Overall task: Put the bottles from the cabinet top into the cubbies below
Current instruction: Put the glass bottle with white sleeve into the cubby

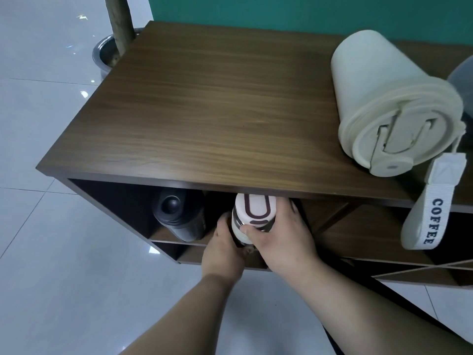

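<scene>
A white bottle (252, 210) with a dark oval loop on its lid sits at the mouth of the upper left cubby, just under the cabinet top (204, 111). My left hand (222, 252) and my right hand (279, 237) both grip it from either side. A black bottle (178, 216) stands inside the same cubby to the left. On the cabinet top at the right stands a large cream tumbler (391, 103) with a flip lid, and its white "COFFEE" strap (430, 208) hangs over the front edge.
A dark grey object (463, 73) is cut off at the right edge. A metal pot (105, 55) with a trunk in it stands on the white tile floor left of the cabinet. Cubbies with diagonal dividers (332, 221) lie to the right.
</scene>
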Available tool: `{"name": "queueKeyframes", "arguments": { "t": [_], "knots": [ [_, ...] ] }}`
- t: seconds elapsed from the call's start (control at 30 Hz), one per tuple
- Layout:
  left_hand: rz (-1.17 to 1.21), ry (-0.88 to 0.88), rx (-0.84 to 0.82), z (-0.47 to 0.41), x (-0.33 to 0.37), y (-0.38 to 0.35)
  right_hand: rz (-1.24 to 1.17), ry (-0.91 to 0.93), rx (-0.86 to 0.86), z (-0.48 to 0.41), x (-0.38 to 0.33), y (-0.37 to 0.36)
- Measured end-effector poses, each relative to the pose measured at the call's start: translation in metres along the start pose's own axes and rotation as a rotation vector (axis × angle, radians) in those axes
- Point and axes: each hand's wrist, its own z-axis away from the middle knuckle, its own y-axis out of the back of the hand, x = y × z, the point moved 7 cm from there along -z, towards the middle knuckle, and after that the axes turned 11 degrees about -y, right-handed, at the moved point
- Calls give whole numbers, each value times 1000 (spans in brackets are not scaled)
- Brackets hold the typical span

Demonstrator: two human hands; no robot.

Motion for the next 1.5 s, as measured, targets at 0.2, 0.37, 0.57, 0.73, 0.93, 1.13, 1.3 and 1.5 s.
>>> {"name": "queueKeyframes", "arguments": {
  "t": [0.2, 0.37, 0.57, 0.73, 0.93, 1.13, 1.3, 1.5],
  "knots": [
    [-10, 6, -55, -2, -2, -1, -31, -3, 57, 7, 1, 0],
    [-17, -3, -50, -1, -1, 0, -25, -2, 49, 7, 1, 0],
    [-33, -22, -38, -2, -3, -1, -57, -7, 32, 7, 2, 0],
    [-12, -38, -75, -2, -4, -3, -116, -42, 8, 7, 6, -1],
    [61, -53, -130, 7, -6, 3, -93, -50, -72, 20, 13, 3],
    [101, 2, -241, 33, 12, 13, -110, -72, -127, 55, 18, 21],
    [205, -49, -353, 85, 98, 48, -309, -21, -26, 95, 20, 69],
    [383, -219, -241, 134, 157, 94, -333, 116, 314, 142, -8, 171]
  ]
}}
